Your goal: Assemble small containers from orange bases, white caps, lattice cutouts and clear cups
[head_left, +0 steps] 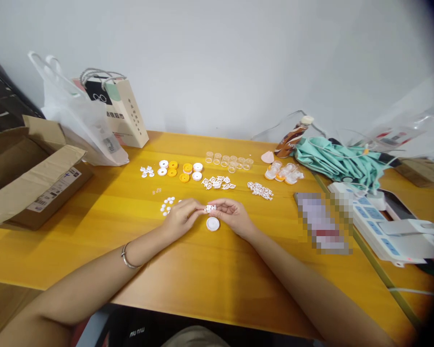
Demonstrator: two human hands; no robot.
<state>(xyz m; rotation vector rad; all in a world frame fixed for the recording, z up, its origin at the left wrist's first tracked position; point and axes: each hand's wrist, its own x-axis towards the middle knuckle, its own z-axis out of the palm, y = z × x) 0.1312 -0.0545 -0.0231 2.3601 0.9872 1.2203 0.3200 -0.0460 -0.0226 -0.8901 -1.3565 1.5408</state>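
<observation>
Between my left hand (183, 218) and my right hand (234, 217) is a small white perforated plastic piece (210, 208), pinched by the fingertips of both. Just below it on the table lies a round white cap (213, 224), touched by neither hand as far as I can see. Small white discs (167, 205) lie beside my left hand, which partly hides some of them. Beyond my hands are two groups of white openwork pieces, one in the middle (217, 182) and one to the right (260, 190). White and yellow round caps (172, 168) stand further left.
Clear plastic cups (229, 161) line the back, with assembled clear-domed pieces (284, 172) to their right. An open cardboard box (54, 188) and bags (126, 111) stand left. On the right are a bottle (292, 137), a green umbrella (340, 161), a blurred flat object (320, 221) and a power strip (376, 226).
</observation>
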